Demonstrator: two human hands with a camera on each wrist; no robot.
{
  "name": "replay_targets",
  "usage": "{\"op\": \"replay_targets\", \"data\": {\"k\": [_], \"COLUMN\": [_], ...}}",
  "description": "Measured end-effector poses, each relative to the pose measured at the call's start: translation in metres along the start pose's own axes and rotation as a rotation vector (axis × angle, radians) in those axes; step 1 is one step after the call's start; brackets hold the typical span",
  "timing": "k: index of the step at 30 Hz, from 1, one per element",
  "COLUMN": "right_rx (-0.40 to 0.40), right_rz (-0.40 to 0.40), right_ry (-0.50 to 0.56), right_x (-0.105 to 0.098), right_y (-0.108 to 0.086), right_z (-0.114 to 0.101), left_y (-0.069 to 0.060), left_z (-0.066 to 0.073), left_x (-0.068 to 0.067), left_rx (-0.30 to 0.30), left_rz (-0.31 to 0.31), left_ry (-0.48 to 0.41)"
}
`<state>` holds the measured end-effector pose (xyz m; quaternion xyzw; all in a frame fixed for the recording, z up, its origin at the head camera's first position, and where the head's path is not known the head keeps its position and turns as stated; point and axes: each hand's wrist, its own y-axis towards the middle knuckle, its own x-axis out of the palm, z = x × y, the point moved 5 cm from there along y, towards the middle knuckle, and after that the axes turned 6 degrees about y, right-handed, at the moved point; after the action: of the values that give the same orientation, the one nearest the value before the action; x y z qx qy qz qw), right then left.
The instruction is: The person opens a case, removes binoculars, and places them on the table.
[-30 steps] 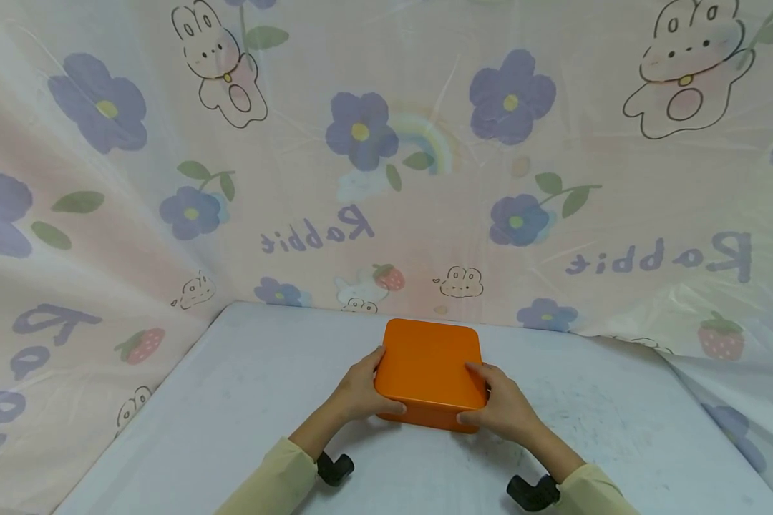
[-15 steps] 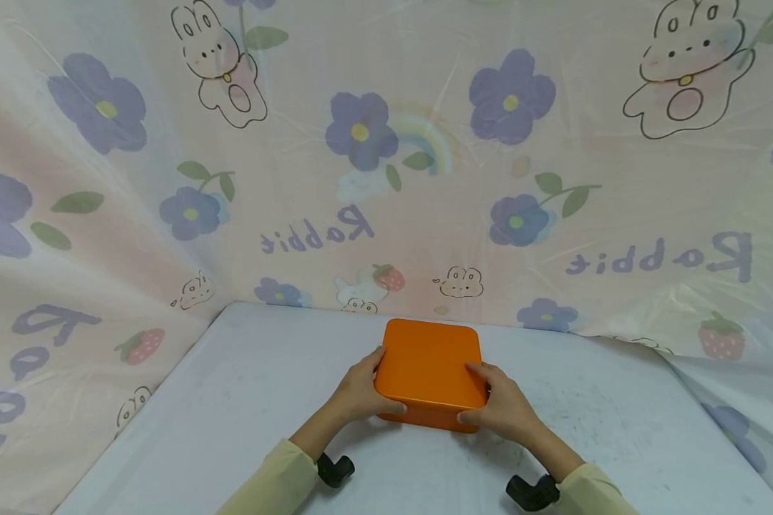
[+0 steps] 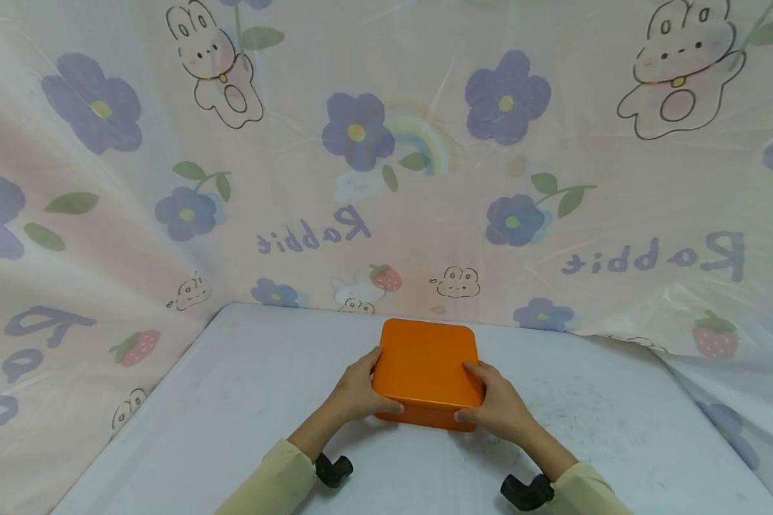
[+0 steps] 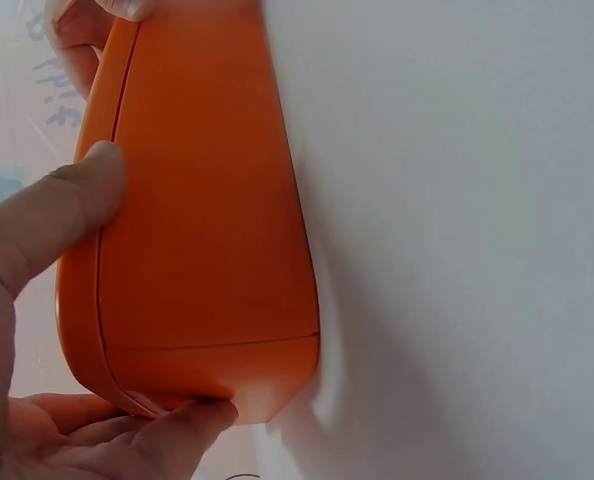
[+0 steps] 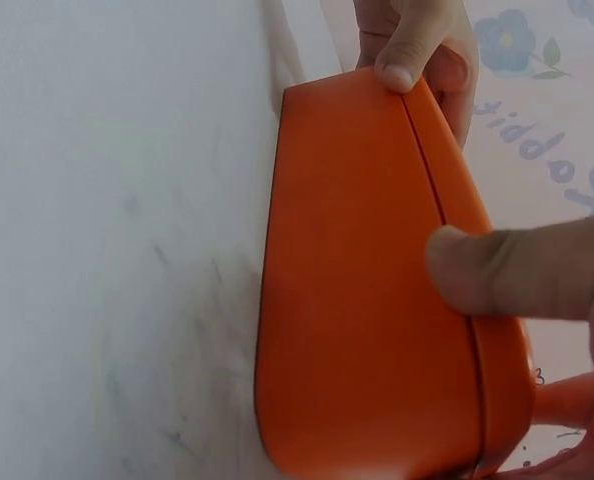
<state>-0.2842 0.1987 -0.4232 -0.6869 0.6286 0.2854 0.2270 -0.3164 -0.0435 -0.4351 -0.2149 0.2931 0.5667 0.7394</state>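
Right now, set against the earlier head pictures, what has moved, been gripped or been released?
Only the head view shifted slightly: patterned backdrop and orange box slide left together. Nothing was gripped or released: the left hand and right hand still hold the closed box.

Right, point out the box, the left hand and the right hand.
Box (image 3: 427, 361): head view, middle of its top.
Left hand (image 3: 357, 393): head view, back of the hand.
Right hand (image 3: 504, 408): head view, back of the hand.
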Motion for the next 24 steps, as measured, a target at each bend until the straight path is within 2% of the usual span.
{"op": "replay_targets", "data": {"k": [7,24], "right_rx": [0.035,0.015], "right_rz": [-0.013,-0.031], "right_ry": [0.008,0.042], "right_x": [0.0032,-0.0005], "right_y": [-0.0007,-0.0021], "right_z": [0.0009,-0.0004], "left_y": [0.0008,-0.0015], "left_z": [-0.0018,0.0030], "left_x": [0.0000,-0.0022], "left_rx": [0.014,0.015], "left_rz": [-0.011,-0.011], "left_ry": [-0.031,-0.027]}}
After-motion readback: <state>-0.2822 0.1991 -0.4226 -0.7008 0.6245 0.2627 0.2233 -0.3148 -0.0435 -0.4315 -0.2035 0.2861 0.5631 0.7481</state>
